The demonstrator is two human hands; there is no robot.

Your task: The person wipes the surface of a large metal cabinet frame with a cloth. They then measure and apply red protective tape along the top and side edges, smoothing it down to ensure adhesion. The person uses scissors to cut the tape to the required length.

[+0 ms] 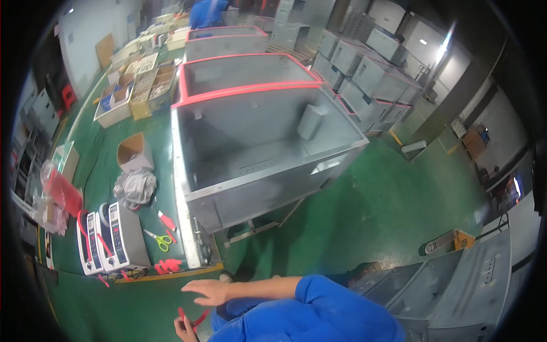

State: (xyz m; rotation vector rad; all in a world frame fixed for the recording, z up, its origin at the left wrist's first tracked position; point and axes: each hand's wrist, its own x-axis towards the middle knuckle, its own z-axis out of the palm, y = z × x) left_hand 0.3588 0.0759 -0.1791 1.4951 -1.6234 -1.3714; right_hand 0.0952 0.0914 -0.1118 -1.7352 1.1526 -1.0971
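Note:
My left hand [184, 329], low in the head view, is closed around a bent red strip [200, 319] whose ends stick out above the fingers. Just above it, my right hand [209, 292] reaches across to the left with its fingers stretched out and nothing in them. Both hands are off the near end of the green-topped bench. Closest to them on the bench lie short red pieces [168, 265]. Behind these are scissors [162, 241] with green and yellow handles and a red utility knife [166, 220].
Two white machines [126, 236] stand at the bench's near left, with grey cloth [135, 187] and a cardboard box [134, 155] beyond. A large open grey metal box [268, 188] stands ahead, red-edged ones behind it. More metal cabinets [456, 279] are at lower right. Someone in blue [206, 14] is far off.

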